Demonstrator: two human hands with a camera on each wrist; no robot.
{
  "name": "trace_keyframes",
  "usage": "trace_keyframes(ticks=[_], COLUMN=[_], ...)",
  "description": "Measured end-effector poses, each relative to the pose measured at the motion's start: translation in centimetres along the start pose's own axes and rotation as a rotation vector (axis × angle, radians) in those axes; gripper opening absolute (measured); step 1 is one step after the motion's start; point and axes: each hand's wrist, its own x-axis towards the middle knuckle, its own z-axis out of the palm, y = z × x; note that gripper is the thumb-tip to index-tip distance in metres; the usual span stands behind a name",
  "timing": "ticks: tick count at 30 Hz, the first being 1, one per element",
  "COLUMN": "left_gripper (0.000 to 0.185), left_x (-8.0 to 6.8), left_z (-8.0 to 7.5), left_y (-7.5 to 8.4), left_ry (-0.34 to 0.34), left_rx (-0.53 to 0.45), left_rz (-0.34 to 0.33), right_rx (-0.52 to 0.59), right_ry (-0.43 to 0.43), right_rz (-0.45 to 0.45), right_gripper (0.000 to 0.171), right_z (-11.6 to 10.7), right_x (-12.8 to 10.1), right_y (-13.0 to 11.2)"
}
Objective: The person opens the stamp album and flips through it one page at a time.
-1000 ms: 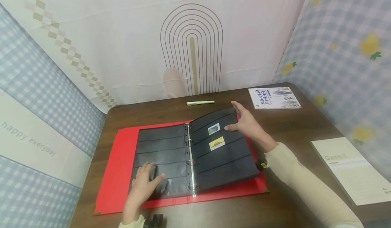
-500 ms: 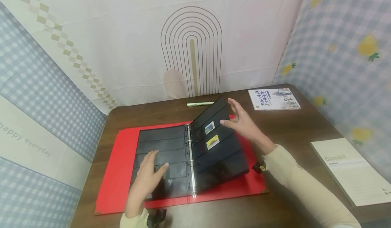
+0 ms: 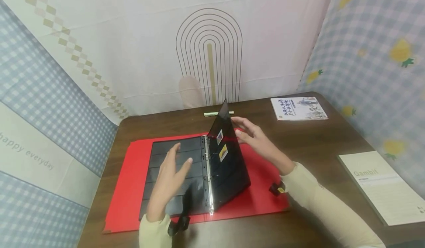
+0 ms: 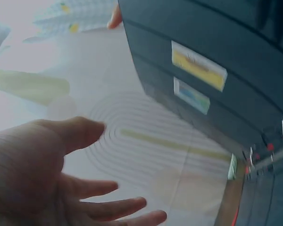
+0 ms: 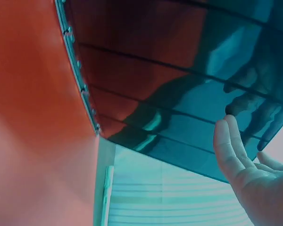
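Note:
A red ring binder (image 3: 132,181) lies open on the brown table. A black pocket page (image 3: 229,166) stands tilted up from the rings (image 3: 208,166), with two stamps (image 3: 221,144) in its pockets; these stamps (image 4: 198,77) also show in the left wrist view. My right hand (image 3: 247,131) is behind the raised page, its straight fingers (image 5: 233,150) against the page's back near its top edge. My left hand (image 3: 174,166) hovers open above the flat black pages (image 3: 172,155) on the left side, fingers spread.
A green pen (image 3: 209,113) lies behind the binder near the back wall. A small book (image 3: 298,108) sits at the back right and a white booklet (image 3: 385,185) at the right edge. Fabric walls enclose the table on three sides.
The right hand has swung the black page up from lying flat toward the rings. The left hand has lifted off the left pages and risen.

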Motion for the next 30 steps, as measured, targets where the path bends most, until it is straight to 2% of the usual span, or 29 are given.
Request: trace_keyframes(ticks=[4,8,11,14,18,23,30], left_gripper=[0.064,0.057,0.052,0.049,0.050,0.055,0.054], left_x=[0.6,1.1,1.4,1.7,2.1,2.4,2.9], left_z=[0.7,1.7,2.1,2.2,2.0,1.5,0.4], left_y=[1.2,2.5,3.4,4.2,5.2,5.8,6.2], left_ry=[0.061,0.094,0.095,0.077,0.052,0.056,0.066], left_rx=[-0.149,-0.292,-0.380,-0.418,-0.436,-0.445,-0.305], left_rz=[0.050,0.089,0.085,0.075,0.053,-0.002,-0.018], right_rx=[0.010,0.037,0.043,0.011,-0.037,-0.094,-0.240], right_ry=[-0.042,-0.072,-0.088,-0.099,-0.118,-0.131,-0.148], right_rz=[-0.029,-0.042,-0.041,-0.053,-0.092,-0.116,-0.182], right_gripper=[0.051,0.053,0.054,0.058,0.064,0.067,0.059], right_z=[0.9,1.7,2.5,3.2,4.2,5.6,7.3], right_x=[0.0,0.2,0.4,0.8,1.3,1.8,2.4], right_y=[-0.3,-0.4,-0.5,-0.8,-1.0,-1.1,-1.9])
